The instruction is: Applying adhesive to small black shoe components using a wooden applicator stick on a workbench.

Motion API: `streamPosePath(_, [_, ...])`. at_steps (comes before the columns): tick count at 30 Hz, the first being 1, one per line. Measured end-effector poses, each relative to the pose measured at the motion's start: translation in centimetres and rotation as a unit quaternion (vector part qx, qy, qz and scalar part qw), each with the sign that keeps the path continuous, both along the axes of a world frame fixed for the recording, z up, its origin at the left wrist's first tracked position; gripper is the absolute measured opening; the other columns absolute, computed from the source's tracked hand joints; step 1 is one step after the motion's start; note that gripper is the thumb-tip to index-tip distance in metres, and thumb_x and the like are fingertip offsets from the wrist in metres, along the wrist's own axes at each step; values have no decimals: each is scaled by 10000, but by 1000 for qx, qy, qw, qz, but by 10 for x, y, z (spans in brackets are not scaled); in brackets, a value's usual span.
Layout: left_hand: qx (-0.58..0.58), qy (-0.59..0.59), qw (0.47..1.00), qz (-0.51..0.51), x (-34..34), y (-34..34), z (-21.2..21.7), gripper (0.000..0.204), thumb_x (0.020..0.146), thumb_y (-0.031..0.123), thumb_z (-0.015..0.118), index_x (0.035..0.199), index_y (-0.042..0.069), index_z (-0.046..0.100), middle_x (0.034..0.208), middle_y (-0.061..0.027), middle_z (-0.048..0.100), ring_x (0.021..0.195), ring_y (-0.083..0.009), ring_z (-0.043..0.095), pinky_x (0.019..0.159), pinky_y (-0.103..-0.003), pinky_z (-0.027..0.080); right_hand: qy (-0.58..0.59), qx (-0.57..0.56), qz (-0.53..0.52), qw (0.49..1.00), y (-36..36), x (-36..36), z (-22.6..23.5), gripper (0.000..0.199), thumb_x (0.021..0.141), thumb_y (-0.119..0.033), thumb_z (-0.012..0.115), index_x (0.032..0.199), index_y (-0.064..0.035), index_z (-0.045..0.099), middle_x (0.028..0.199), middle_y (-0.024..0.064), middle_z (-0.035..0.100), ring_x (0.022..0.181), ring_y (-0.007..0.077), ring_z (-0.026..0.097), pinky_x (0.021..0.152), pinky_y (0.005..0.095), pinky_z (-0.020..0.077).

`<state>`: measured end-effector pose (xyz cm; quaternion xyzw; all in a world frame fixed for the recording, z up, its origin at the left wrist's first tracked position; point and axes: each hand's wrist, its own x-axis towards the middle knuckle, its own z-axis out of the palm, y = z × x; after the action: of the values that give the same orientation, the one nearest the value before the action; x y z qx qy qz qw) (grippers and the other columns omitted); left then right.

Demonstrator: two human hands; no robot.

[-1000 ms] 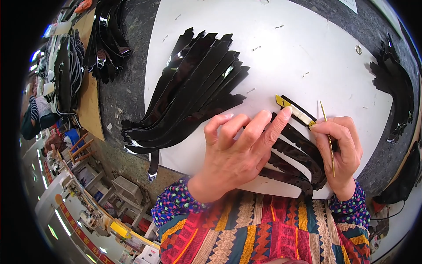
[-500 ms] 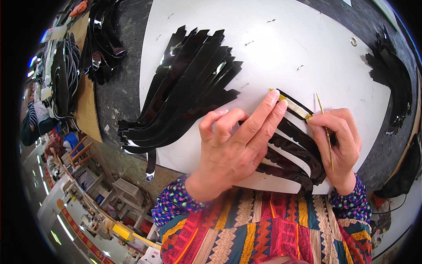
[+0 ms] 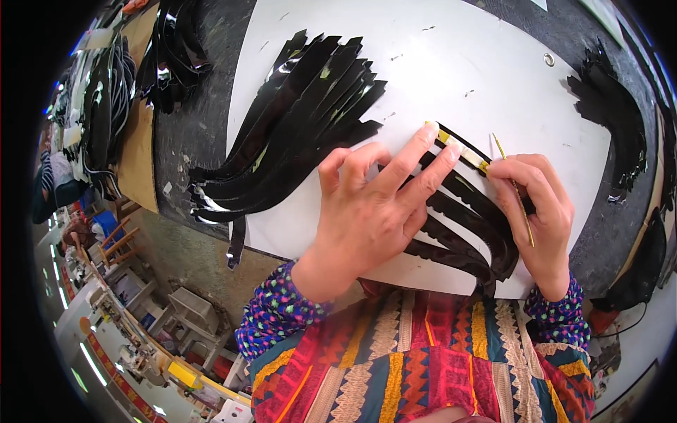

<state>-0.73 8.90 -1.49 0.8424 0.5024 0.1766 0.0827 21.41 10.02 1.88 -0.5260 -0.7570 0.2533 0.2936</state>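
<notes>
Index and middle fingers of my left hand (image 3: 370,211) are stretched out and press on a narrow black strip with a white and yellow band (image 3: 471,156) along it. The other left fingers are bent loosely, holding nothing that shows. At the strip's right end, the thumb and forefinger of my right hand (image 3: 541,190) are pinched together. A thin brass-coloured rod (image 3: 523,211) is held in that hand and slants past the fingers. Below the band, several curved glossy black strips (image 3: 474,199) lie fanned out between my hands, partly under the left one.
A white board (image 3: 486,56) covers much of the dark worktable (image 3: 211,134). To the left lies a big bundle of black strips (image 3: 303,120); another bundle (image 3: 617,113) is at the far right. More strips (image 3: 169,63) hang together at the upper left. A metal eyelet (image 3: 549,60) sits in the board.
My left index and middle fingers have spread a little apart, baring more of the band between them. The whole view has shifted slightly. My right hand keeps its pinch and the rod.
</notes>
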Motion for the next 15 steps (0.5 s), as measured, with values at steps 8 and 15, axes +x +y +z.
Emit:
streamPosePath(8, [16, -7, 1000, 2, -7, 2, -6, 546, 793, 137, 636, 1315, 297, 647, 1462, 84, 501, 1089, -182, 449, 964, -367, 301, 188, -79, -30, 979, 8, -7, 15, 185, 1044, -99, 543, 1062, 58, 639, 859, 62, 625, 674, 84, 593, 604, 207, 457])
streamPosePath(15, [65, -20, 997, 26, -4, 2, -17, 578, 766, 139, 669, 1317, 313, 644, 1399, 96, 510, 1079, -178, 446, 943, -368, 303, 236, -149, 10, 960, 29, -34, -19, 256, 1084, -222, 483, 1043, -13, 624, 725, -13, 566, 597, 48, 518, 531, 192, 390])
